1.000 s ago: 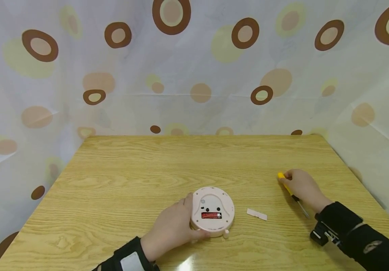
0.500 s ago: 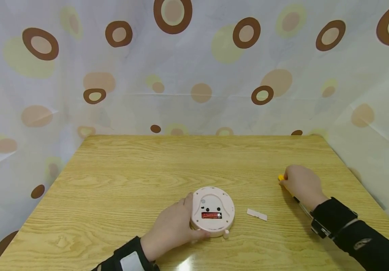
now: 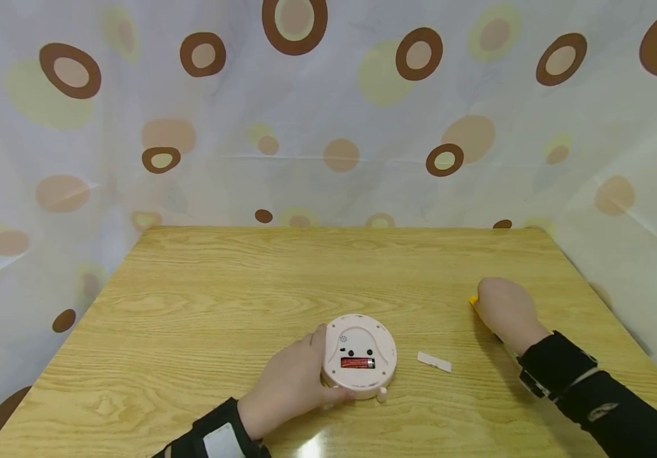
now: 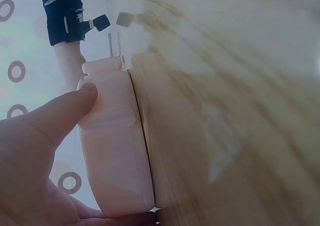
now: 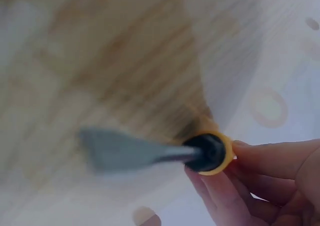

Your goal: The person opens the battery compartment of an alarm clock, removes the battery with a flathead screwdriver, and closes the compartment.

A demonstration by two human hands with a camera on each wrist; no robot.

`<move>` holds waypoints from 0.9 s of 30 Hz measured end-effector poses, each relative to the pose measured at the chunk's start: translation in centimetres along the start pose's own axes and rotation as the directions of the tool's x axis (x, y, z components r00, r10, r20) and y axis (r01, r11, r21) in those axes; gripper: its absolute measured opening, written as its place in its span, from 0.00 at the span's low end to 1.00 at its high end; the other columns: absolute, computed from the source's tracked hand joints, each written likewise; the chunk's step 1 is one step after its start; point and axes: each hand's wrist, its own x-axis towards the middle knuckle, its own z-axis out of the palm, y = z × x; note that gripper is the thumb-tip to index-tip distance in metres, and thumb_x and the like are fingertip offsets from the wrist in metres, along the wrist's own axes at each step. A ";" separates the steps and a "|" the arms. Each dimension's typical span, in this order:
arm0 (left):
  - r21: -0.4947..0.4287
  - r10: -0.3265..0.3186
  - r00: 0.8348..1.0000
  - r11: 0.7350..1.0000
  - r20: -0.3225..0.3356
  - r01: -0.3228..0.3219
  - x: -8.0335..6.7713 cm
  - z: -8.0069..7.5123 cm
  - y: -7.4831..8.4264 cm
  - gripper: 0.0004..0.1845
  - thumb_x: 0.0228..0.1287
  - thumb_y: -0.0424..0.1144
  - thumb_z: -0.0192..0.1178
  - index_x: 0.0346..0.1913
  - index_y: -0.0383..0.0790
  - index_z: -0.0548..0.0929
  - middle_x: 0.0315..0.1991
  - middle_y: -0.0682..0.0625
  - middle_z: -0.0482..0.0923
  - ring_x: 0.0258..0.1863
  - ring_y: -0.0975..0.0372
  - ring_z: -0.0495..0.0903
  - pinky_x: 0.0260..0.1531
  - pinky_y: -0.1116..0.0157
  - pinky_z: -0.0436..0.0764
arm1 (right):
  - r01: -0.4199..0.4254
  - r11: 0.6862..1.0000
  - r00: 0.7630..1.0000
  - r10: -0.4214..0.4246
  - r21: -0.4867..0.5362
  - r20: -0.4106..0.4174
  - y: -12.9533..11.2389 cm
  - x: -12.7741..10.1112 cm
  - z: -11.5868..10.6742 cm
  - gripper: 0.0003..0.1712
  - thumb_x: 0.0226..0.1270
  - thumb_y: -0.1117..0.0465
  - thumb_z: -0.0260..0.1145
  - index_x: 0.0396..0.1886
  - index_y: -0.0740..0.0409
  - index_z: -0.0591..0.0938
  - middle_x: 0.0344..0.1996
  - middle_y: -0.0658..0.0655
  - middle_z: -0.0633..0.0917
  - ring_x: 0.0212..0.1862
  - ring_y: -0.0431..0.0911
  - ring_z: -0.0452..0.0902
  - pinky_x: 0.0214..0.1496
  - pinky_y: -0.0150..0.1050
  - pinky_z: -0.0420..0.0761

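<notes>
Head view: a person sits at a light wooden table (image 3: 236,280) hung about on three sides with a pale curtain (image 3: 328,127) printed with brown and yellow rings; the left hand (image 3: 288,385) cups the near-left edge of a round, pinkish-white clock (image 3: 359,356) lying face down near the table's front middle, fingers and thumb curled round its rim, which looks like a steadying hold that keeps the back facing up; the open battery bay shows a red battery (image 3: 357,363) seated inside; the small white battery cover (image 3: 434,362) lies loose on the wood just to the right of the clock, apart from it; well to the right, the right hand (image 3: 505,312) is closed over a screwdriver (image 3: 473,300), with only the yellow end of its handle peeking past the knuckles, the shaft hidden by the hand and dark sleeve; the left wrist view shows what the head view cannot: the clock's side wall (image 4: 117,151) seen edge-on, its thickness, and the thumb (image 4: 65,113) pressed flat against the casing, with the other arm's sleeve far behind; the right wrist view, blurred, shows the screwdriver (image 5: 150,153) end-on, its flat grey blade pointing away from the palm and the fingers (image 5: 260,161) wrapped around the yellow and black collar, so the grip is plain there while the clock is out of sight.
</notes>
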 end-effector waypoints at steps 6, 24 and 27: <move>-0.002 -0.012 1.000 1.000 0.004 0.012 -0.1 -0.1 0.2 0.64 0.49 0.67 0.80 0.79 0.27 0.64 0.63 0.35 0.83 0.58 0.47 0.86 0.53 0.52 0.87 | 0.006 1.000 1.000 -0.006 -0.007 0.008 0.3 0.1 0.1 0.16 0.72 0.71 0.62 0.21 0.61 0.75 0.20 0.61 0.76 0.23 0.52 0.72 0.28 0.45 0.75; 0.006 0.000 1.000 1.000 -0.010 0.000 -0.1 -0.1 0.2 0.64 0.49 0.66 0.80 0.78 0.27 0.64 0.62 0.35 0.84 0.57 0.48 0.87 0.50 0.53 0.88 | 0.024 0.999 0.999 -0.025 -0.028 -0.028 0.1 -0.3 0.1 0.20 0.73 0.74 0.59 0.18 0.59 0.73 0.17 0.60 0.75 0.21 0.51 0.72 0.23 0.42 0.72; 0.007 -0.001 1.000 1.000 -0.007 0.001 0.0 -0.1 0.2 0.64 0.49 0.66 0.80 0.78 0.27 0.64 0.62 0.35 0.84 0.57 0.48 0.87 0.50 0.53 0.88 | 0.018 0.999 0.999 -0.019 -0.029 -0.035 0.1 -0.3 0.2 0.21 0.72 0.75 0.59 0.17 0.60 0.74 0.16 0.60 0.76 0.20 0.51 0.73 0.22 0.42 0.73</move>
